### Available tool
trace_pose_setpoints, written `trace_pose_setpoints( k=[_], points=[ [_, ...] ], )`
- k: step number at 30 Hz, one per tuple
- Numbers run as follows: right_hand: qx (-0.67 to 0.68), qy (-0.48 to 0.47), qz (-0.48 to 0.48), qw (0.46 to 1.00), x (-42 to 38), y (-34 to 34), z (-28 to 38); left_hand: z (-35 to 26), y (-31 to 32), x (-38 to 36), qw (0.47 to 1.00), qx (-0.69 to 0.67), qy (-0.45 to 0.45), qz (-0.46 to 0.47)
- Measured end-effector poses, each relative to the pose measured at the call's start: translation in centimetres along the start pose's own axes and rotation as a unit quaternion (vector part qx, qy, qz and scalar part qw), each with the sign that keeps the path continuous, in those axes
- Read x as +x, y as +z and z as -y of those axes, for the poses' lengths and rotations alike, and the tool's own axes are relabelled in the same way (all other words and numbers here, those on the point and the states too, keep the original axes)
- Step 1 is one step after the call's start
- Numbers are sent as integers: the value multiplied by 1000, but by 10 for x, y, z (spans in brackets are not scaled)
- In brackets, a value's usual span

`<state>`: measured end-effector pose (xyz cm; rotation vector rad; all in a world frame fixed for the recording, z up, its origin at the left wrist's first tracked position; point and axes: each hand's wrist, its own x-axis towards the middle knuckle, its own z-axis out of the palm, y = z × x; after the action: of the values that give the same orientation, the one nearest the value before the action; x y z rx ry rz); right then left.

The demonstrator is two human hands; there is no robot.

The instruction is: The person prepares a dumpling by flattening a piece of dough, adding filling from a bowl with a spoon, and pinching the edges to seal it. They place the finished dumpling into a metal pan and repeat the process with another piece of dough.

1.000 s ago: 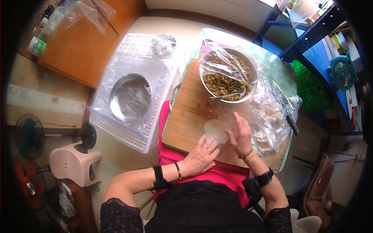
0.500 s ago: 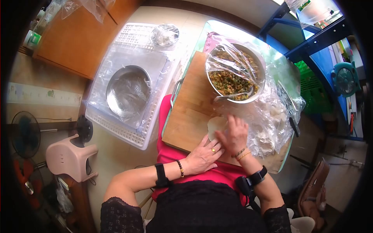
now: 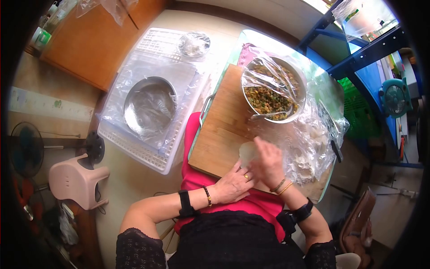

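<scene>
A pale round dough wrapper (image 3: pixel 246 151) lies on the wooden cutting board (image 3: pixel 221 130) near its front edge. My right hand (image 3: pixel 267 163) lies over the wrapper's right side, fingers on it. My left hand (image 3: pixel 234 183) rests at the board's front edge, fingertips touching the wrapper from below. A metal bowl of chopped green-brown filling (image 3: pixel 272 92), partly under plastic film, stands at the board's far end with a spoon (image 3: pixel 268 115) in it.
Clear plastic with more dough pieces (image 3: pixel 309 143) lies to the right of the board. To the left, a white plastic crate (image 3: pixel 152 98) wrapped in film holds an empty steel bowl (image 3: pixel 149 106). A small stool (image 3: pixel 76 179) stands on the floor at left.
My right hand came down from above the wrapper onto it and slid toward me. My left hand stayed at the board's edge.
</scene>
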<state>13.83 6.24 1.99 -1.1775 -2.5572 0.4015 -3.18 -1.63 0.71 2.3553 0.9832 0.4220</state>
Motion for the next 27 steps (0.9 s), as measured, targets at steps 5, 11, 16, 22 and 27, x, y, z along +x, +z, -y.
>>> trace_pose_setpoints(
  k=[5, 11, 16, 22, 27],
  points=[
    [-55, 39, 1, 998, 19, 15, -3, -4, -5, -5, 1000, 13, -4, 9],
    [-31, 174, -39, 984, 23, 40, -62, -7, 0, -5, 1000, 16, -6, 6],
    [19, 199, -75, 977, 20, -12, -68, -10, 1, 2, 1000, 10, -9, 11],
    [-260, 184, 248, 915, 44, -69, -40, -23, -18, 10, 999, 43, -2, 17],
    [-320, 163, 386, 850, 64, -49, -36, -15, -36, -5, 997, -20, 7, -76]
  ],
)
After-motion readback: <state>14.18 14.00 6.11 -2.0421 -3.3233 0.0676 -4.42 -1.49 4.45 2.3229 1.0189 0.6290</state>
